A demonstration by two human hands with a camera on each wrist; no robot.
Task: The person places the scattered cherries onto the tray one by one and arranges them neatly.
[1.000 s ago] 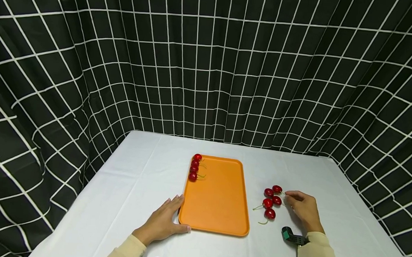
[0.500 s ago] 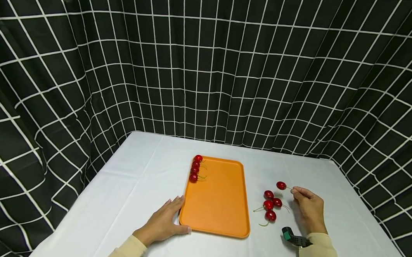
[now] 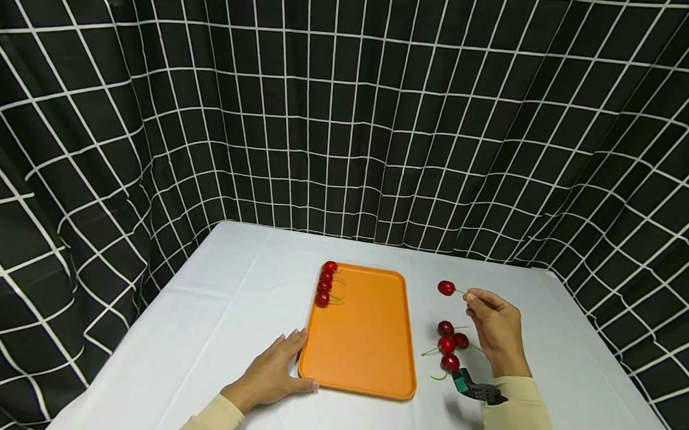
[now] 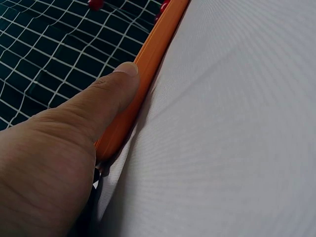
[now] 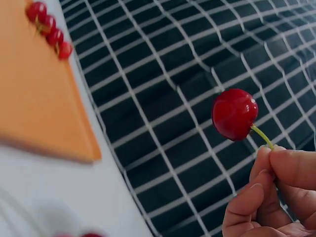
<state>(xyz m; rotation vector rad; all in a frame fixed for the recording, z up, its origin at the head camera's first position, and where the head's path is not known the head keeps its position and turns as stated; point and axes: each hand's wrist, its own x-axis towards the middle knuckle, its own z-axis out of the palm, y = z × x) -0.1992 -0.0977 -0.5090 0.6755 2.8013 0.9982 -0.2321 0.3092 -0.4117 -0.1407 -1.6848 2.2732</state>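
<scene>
Since a second earlier, our right hand (image 3: 498, 327) had lifted one cherry (image 3: 446, 288) by its pinched stem, three cherries (image 3: 449, 345) left just beside it, four cherries (image 3: 325, 282) on the tray (image 3: 367, 346) our flat left hand (image 3: 272, 373) steadied.

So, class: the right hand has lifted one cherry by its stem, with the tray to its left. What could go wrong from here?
1. The right hand pinches only the thin stem of the cherry; it might snap or slip, dropping the fruit.
2. The four cherries on the orange tray sit tight in a row; a clumsy landing could scatter them.
3. The left hand only rests against the tray's edge, so the tray may slide.
</scene>
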